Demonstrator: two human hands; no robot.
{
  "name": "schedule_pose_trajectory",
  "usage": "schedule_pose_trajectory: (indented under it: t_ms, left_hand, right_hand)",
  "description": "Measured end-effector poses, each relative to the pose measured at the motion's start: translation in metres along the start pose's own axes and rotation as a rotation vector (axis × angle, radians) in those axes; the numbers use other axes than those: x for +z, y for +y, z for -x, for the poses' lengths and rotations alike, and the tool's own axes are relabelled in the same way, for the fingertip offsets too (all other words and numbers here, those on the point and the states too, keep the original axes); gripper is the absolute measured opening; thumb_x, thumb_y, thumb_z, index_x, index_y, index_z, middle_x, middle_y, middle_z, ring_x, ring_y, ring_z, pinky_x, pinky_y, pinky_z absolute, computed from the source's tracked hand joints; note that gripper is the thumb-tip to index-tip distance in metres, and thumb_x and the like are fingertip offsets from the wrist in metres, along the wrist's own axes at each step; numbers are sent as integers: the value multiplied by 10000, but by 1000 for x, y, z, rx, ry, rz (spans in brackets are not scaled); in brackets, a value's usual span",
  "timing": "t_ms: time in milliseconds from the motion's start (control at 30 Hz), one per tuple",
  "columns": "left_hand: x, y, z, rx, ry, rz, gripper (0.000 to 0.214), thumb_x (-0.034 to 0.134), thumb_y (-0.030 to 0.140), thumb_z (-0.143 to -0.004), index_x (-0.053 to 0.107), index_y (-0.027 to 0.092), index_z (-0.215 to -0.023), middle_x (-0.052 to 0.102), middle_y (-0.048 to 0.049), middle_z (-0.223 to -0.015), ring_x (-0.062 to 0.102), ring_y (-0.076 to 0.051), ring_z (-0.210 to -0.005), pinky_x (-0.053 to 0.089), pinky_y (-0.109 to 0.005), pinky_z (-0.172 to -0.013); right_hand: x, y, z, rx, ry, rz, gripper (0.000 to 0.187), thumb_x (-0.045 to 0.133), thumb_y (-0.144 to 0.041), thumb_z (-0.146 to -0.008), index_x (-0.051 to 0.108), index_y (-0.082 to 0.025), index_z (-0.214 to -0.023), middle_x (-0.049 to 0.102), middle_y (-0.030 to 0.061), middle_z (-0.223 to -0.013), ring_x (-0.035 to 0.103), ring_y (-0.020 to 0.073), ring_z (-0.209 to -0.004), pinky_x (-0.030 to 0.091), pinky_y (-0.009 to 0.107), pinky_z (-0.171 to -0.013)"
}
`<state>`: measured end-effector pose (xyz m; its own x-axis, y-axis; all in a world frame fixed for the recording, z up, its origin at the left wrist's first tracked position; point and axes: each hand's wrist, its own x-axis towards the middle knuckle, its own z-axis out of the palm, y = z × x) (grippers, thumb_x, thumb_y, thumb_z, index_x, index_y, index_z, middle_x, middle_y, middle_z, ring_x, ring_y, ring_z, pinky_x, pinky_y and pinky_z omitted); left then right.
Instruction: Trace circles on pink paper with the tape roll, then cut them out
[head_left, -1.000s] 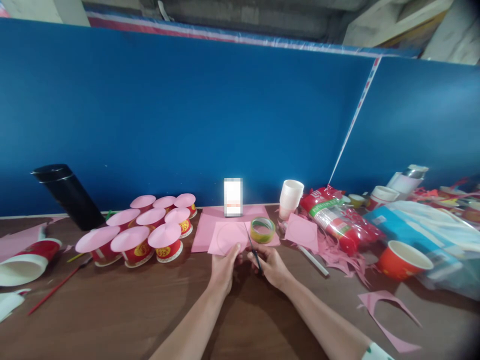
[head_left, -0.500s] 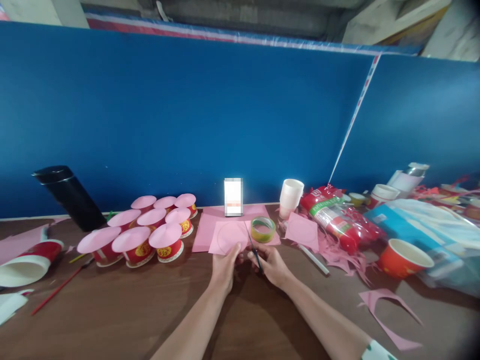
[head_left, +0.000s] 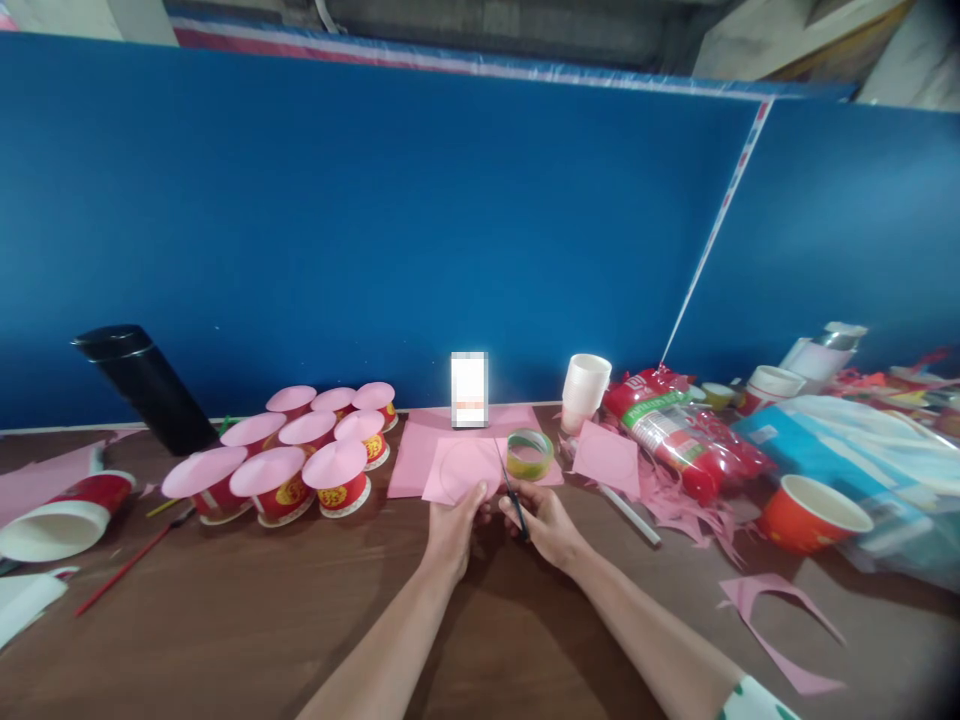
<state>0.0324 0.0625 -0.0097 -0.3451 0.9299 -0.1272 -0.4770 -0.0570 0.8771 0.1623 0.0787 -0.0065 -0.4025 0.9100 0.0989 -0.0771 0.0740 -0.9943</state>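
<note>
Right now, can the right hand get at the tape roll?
Probably yes: the tape roll sits just beyond the right hand, with nothing seen blocking the way. But that hand holds scissors, so a proper grip would likely mean putting them down.

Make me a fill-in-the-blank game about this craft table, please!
1. The right hand holds a pair of ____.
2. The left hand holds a sheet of ____ paper.
3. At the far left, a red paper cup lies on its ____.
4. The partition behind the table is ____.

Missing words: scissors; pink; side; blue.
</note>
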Motion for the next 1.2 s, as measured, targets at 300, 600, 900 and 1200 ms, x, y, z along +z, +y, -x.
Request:
schedule_pose_trajectory:
  t_ms: [300, 600, 900, 1200]
  left_hand:
    - [1, 2, 2, -1, 4, 6, 322, 770, 287, -550, 623, 93, -761, 608, -6, -574, 527, -80, -469, 430, -179, -414]
    - [0, 0, 1, -8, 11, -1, 299, 768, 289, -546, 635, 104, -740, 619, -2, -568, 537, -83, -472, 435, -179, -420]
    - [1, 2, 2, -9, 19, -1, 310, 774, 302, -527, 636, 111, -729, 618, 4, -557, 537, -87, -464, 431, -183, -415]
    - [0, -1, 0, 12, 13, -15, 347, 767, 322, -543, 638, 94, -772, 623, -17, -597, 542, -93, -483, 439, -195, -432]
  right_hand:
    - [-1, -1, 0, -19, -9, 22, 324, 622, -413, -744, 613, -132, -904, 507, -44, -546, 430, 64, -453, 307, 160, -388]
    - [-2, 1, 0, -8, -2, 43, 358, 614, -438, -741, 609, -130, -925, 500, -48, -522, 433, 70, -440, 298, 160, -372]
    - [-2, -2, 1, 6, 11, 70, 389, 616, -459, -733, 608, -126, -934, 507, -41, -522, 437, 76, -436, 290, 165, -364]
    - [0, -2, 1, -18, 9, 2, 320, 664, -375, -711, 624, -129, -911, 492, -58, -506, 420, 65, -441, 328, 170, -405]
